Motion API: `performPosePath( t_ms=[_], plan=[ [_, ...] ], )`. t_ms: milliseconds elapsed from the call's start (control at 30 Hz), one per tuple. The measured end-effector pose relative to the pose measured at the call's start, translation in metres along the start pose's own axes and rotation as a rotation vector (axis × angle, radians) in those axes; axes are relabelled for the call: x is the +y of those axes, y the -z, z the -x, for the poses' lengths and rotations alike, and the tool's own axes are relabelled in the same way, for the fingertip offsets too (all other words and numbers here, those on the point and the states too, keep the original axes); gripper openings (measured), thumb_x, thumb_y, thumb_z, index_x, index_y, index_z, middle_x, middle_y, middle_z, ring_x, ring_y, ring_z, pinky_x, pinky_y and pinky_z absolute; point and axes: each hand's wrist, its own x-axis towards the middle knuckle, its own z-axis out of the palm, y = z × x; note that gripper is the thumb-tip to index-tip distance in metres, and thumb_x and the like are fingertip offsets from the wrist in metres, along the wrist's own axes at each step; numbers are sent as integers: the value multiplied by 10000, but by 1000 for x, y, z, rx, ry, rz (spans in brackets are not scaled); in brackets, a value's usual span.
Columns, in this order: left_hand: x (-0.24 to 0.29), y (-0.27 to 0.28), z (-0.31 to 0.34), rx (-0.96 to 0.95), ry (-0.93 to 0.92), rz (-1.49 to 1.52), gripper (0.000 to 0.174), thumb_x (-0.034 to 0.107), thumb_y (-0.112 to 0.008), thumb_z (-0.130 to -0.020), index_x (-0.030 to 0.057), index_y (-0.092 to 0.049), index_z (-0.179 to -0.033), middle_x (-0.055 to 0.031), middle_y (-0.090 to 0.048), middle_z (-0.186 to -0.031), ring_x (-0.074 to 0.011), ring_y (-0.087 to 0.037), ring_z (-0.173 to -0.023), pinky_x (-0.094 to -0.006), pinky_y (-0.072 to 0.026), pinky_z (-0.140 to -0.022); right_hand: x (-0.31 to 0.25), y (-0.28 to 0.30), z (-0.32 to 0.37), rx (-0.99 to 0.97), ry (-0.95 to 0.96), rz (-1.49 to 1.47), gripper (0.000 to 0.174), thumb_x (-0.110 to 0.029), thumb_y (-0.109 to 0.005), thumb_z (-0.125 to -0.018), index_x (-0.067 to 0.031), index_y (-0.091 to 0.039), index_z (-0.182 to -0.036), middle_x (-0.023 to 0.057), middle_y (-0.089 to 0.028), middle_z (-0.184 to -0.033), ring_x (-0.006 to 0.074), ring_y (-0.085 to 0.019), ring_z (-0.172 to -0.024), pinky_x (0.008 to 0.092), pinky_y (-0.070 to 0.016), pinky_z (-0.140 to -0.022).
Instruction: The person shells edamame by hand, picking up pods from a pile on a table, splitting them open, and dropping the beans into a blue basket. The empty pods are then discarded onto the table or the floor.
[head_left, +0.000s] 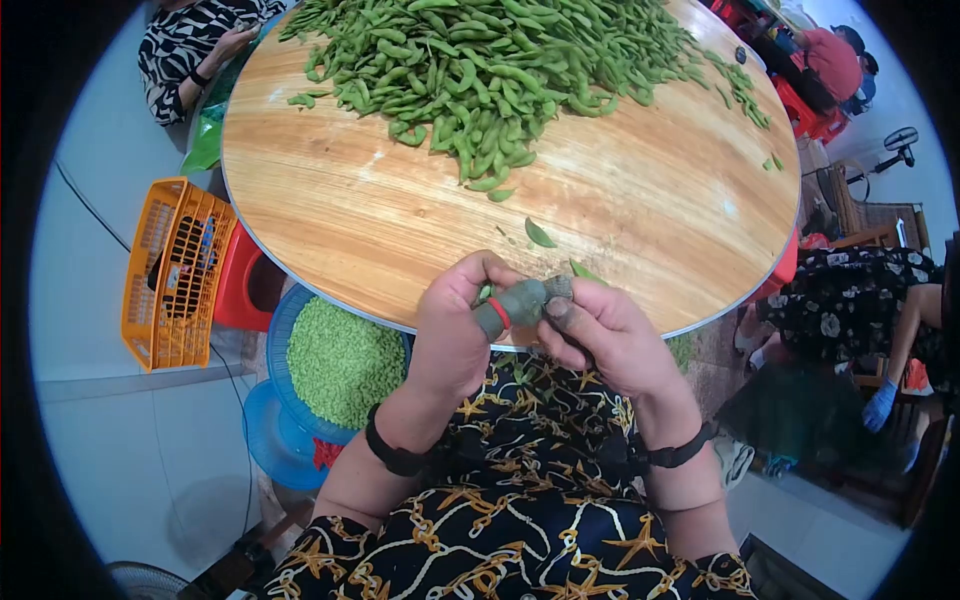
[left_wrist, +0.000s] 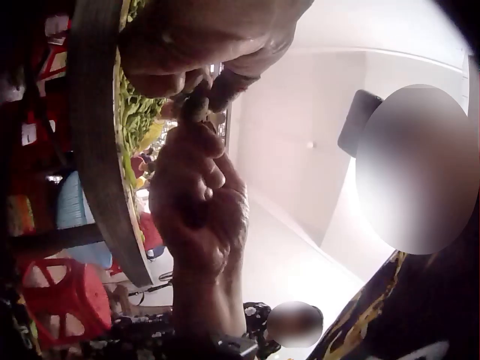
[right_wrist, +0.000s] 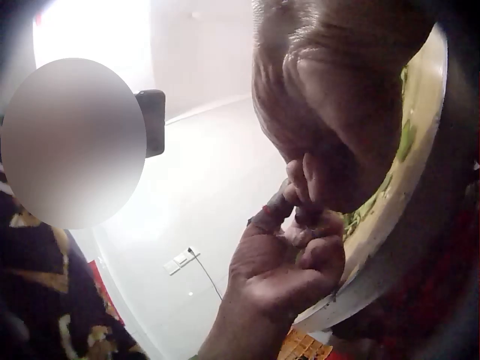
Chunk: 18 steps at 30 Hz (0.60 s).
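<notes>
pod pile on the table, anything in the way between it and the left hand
Nothing visible stands between the left hand and the pile of green pods. Only the wooden tabletop lies between, with a loose pod flat on it, off to the right, which shouldn't block a reach.

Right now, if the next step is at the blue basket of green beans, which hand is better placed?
Probably the left hand: it is nearer to the blue basket, which is on that side. The right hand would have to reach across the body.
</notes>
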Motion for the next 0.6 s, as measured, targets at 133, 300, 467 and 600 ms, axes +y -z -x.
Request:
performPosePath(
  t_ms=[133,300,467,600],
  plan=[
    [-3,15,-6,-180,23,84,120,27,-620,-798,48,-518,-858,-28,-556,-846,-92,-553,-722,-196,-434,-604,-3,-4,2,-34,-118,-311,167,-140,-415,-958,-20,-526,-921,-13,-471,-617,45,-374,-483,181,-288,-432],
    [-7,22,-10,-352,-1,238,131,79,-633,-804,44,-519,-857,-32,-542,-832,-94,-539,-704,-203,-430,-620,3,-9,4,-116,-257,-712,181,-169,-418,-961,-29,-531,-939,-6,-489,-635,41,-374,-477,167,-278,-424],
    [2,21,-10,-287,111,285,111,86,-623,-805,39,-527,-832,-30,-556,-810,-84,-529,-689,-197,-414,-607,-2,-4,-2,-80,-139,-359,208,-188,-409,-966,-22,-525,-919,-6,-491,-638,43,-380,-486,169,-291,-441],
    [8,21,-8,-127,118,115,87,40,-602,-798,33,-526,-839,-28,-578,-792,-72,-528,-679,-187,-406,-595,-4,-3,-4,-54,-118,-211,225,-191,-401,-967,-14,-523,-902,-9,-481,-628,43,-383,-497,172,-305,-460]
  ],
)
